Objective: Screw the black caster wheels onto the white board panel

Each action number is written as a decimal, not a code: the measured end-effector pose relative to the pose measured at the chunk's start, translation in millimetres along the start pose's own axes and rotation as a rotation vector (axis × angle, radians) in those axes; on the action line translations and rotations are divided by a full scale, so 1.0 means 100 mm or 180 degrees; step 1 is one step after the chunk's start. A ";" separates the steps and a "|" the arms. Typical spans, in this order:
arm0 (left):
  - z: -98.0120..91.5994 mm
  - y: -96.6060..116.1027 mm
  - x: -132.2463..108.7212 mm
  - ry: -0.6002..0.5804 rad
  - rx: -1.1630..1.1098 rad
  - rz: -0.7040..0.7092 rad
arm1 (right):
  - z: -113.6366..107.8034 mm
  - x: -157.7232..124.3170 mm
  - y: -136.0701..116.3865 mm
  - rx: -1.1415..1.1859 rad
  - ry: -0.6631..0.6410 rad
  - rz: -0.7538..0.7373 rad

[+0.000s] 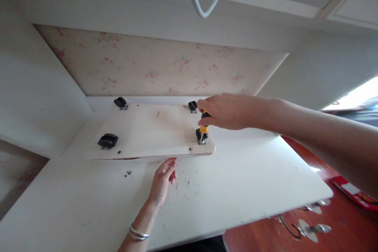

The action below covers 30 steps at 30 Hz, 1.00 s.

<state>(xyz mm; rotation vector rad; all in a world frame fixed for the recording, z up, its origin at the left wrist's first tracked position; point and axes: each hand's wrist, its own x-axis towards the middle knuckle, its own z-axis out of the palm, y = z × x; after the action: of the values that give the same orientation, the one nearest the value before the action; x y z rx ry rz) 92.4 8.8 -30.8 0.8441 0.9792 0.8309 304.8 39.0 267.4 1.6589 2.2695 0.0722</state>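
Observation:
My right hand is wrapped round a yellow-and-black screwdriver, held nearly upright. Its tip meets the metal mounting plate of the front right caster. That black caster sits on a white board lying on the desk, wheels up. Three more casters stand at the other corners: back right, back left and front left. My left hand, wearing silver bangles, rests by the board's front edge. Its fingers are loosely bent, with the fingertips at that edge and nothing visible in them.
The white desk carries small dark bits in front of the board. Floral wallpaper and an overhead cabinet enclose the space, with a white looped cable hanging down. Metal hooks lie beyond the desk's right edge.

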 end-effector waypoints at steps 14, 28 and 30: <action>-0.02 0.04 0.06 0.0303 -0.0394 -0.0674 | 0.00 -0.07 0.02 -0.0227 0.0051 0.0040; -0.03 0.00 0.06 0.0325 -0.0499 -0.0656 | -0.08 -0.10 0.00 -0.0157 -0.0208 0.0119; -0.03 -0.01 0.06 0.0327 -0.0482 -0.0649 | -0.08 -0.09 0.00 -0.0206 -0.0266 0.0124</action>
<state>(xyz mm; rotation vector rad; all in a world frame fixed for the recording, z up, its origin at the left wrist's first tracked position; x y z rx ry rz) 91.7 14.5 -34.7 0.5659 1.0593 0.7677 304.7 31.3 277.2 1.6421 2.1512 0.0831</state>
